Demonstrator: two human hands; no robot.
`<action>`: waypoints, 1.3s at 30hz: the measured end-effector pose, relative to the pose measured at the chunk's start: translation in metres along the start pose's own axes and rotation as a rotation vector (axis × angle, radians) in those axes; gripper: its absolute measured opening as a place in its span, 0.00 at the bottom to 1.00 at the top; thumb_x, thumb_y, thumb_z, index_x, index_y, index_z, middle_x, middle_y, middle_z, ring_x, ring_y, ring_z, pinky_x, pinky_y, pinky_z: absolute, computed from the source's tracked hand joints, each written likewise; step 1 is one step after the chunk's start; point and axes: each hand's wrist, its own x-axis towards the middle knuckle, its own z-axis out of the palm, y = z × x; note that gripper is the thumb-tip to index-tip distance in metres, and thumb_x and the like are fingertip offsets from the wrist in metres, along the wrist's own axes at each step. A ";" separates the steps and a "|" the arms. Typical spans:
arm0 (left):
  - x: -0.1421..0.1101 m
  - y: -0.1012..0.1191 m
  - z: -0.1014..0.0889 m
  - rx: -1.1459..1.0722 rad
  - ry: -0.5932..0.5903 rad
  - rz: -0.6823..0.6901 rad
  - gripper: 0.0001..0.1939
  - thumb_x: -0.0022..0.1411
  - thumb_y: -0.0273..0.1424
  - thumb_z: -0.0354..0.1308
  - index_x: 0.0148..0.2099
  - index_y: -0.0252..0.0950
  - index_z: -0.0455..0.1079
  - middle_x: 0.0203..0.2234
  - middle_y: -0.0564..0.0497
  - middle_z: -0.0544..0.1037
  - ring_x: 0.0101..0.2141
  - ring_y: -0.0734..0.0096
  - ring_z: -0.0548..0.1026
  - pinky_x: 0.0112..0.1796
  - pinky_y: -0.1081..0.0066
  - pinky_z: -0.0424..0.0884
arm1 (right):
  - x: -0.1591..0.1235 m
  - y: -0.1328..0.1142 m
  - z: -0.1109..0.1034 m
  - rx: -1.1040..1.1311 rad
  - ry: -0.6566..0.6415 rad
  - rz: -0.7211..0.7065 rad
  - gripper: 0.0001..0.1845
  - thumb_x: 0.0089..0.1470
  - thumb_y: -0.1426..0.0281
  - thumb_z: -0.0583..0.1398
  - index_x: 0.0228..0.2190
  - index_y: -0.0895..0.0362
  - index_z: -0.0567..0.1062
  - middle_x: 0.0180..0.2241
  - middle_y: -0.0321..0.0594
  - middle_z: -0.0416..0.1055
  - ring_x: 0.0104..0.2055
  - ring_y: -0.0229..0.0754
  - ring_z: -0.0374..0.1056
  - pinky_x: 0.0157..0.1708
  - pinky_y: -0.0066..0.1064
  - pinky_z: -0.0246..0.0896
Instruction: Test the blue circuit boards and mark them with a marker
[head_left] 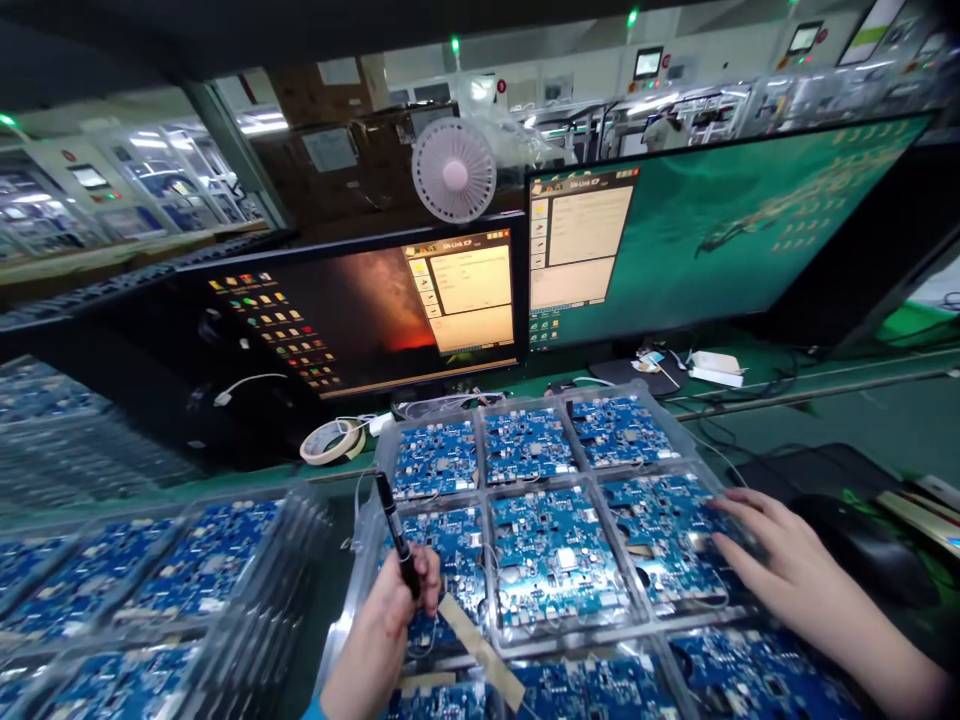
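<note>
My left hand (394, 610) is closed round a black marker pen (396, 535) that points up and away, over the left column of a clear plastic tray (484, 480) of blue circuit boards (551, 560). A strip of tan tape (480, 650) lies on the tray just right of that hand. My right hand (772, 560) rests with fingers stretched out on the blue board in the tray's right column (660, 540), holding nothing.
Stacked trays of blue boards (150, 590) stand to the left. Two monitors (360, 310) (697, 230), a small white fan (454, 170), a roll of tape (332, 440) and cables lie behind the tray. A dark mouse (862, 545) sits at the right.
</note>
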 end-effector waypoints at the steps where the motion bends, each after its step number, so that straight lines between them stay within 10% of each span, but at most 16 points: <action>1: -0.001 -0.001 -0.001 0.091 -0.018 0.022 0.18 0.56 0.49 0.43 0.34 0.38 0.56 0.25 0.53 0.60 0.25 0.72 0.58 0.28 0.71 0.59 | 0.000 0.000 0.000 0.009 -0.004 0.005 0.21 0.48 0.56 0.50 0.41 0.53 0.67 0.46 0.42 0.57 0.49 0.48 0.54 0.49 0.40 0.50; 14: -0.013 -0.008 0.006 0.968 -0.157 0.382 0.21 0.49 0.39 0.54 0.44 0.36 0.57 0.39 0.43 0.68 0.39 0.57 0.67 0.39 0.63 0.65 | 0.003 0.001 -0.001 0.271 0.006 0.091 0.20 0.46 0.58 0.52 0.40 0.54 0.68 0.47 0.42 0.59 0.51 0.48 0.53 0.52 0.40 0.47; 21: -0.007 -0.016 0.002 1.110 -0.103 0.459 0.21 0.49 0.40 0.54 0.44 0.36 0.59 0.38 0.43 0.71 0.39 0.56 0.69 0.38 0.63 0.68 | 0.011 0.028 -0.018 0.738 0.163 0.515 0.23 0.48 0.59 0.48 0.42 0.60 0.65 0.38 0.45 0.68 0.37 0.43 0.66 0.33 0.29 0.63; 29: -0.004 -0.014 0.003 1.177 -0.076 0.446 0.21 0.48 0.43 0.54 0.42 0.38 0.62 0.38 0.45 0.72 0.39 0.56 0.71 0.38 0.64 0.68 | 0.004 0.054 -0.001 -0.016 -0.226 0.262 0.17 0.49 0.69 0.47 0.39 0.57 0.69 0.38 0.42 0.67 0.40 0.40 0.64 0.37 0.27 0.56; 39: -0.005 -0.011 0.005 1.278 -0.076 0.567 0.20 0.49 0.41 0.54 0.42 0.36 0.61 0.36 0.44 0.73 0.37 0.57 0.72 0.34 0.64 0.70 | 0.011 0.044 0.002 -0.178 -0.281 0.178 0.10 0.51 0.70 0.49 0.31 0.57 0.69 0.30 0.42 0.65 0.30 0.40 0.65 0.25 0.26 0.49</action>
